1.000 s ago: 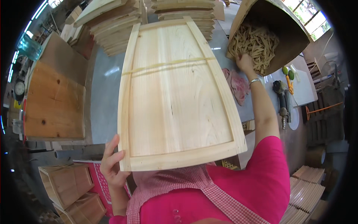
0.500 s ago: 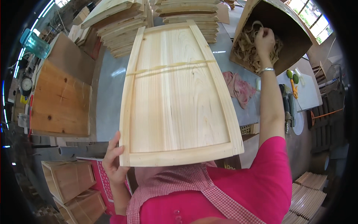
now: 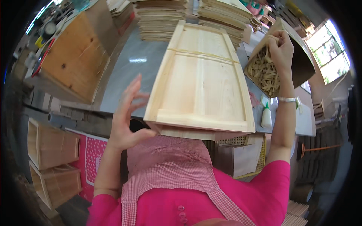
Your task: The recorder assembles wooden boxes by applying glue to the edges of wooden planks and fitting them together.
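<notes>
Watching from afar through the head camera, I have the tapered wooden box [image 3: 207, 88] lying centrally on the grey tabletop [image 3: 122, 66], its wide end toward the apron [image 3: 169, 158] and its narrow end pointing away. Pale elastic bands [image 3: 203, 55] cross its framed upper panel nearer the narrow end.

My left hand [image 3: 130, 122] is spread, fingers apart and thumb out, just beside the near left corner; I cannot tell whether the thumb touches the wood. My right hand [image 3: 282, 51] is at the mouth of the cardboard box [image 3: 301, 69], fingertips pinching what look like strands from the tangle of tan bands [image 3: 264, 73] inside.

I judge the wooden piece stiff and fairly light for its bulk, smooth enough to slide if nudged. I would hold it by the solid side rails near the wide end, palm flat against the edge, sparing the thinner panel. The tan bands look soft, stretchy and prone to snagging together, so I would take one at a free loop. A white squeeze bottle [image 3: 266, 117] stands near the right rail.
</notes>
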### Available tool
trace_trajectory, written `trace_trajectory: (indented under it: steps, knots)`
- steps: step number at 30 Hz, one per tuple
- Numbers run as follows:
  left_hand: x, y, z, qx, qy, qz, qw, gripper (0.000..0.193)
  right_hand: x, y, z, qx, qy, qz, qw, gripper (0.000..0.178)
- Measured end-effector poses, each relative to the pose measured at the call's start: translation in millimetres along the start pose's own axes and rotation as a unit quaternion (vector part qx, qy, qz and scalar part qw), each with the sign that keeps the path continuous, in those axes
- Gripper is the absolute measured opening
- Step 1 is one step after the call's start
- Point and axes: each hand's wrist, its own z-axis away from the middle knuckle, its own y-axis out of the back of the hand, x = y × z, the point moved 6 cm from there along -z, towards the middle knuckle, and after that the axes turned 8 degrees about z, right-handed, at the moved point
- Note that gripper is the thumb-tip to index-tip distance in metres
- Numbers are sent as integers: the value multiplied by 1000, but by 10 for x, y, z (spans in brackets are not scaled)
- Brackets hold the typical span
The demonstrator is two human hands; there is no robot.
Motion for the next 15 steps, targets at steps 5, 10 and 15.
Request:
trace_trajectory:
  steps: [5, 10, 15]
  knots:
    - [753, -345, -255, -5, -201, -194, 960, 86, -2328, 8, 945, -160, 365, -94, 912, 17]
    - [714, -370, -75, -150, 1, 25, 988, 21, -2658, 80, 1474, -266, 410, -179, 854, 24]
    - [872, -141, 264, -240, -38, 84, 966, 19, -2420, 320, 1754, -265, 420, -213, 841, 33]
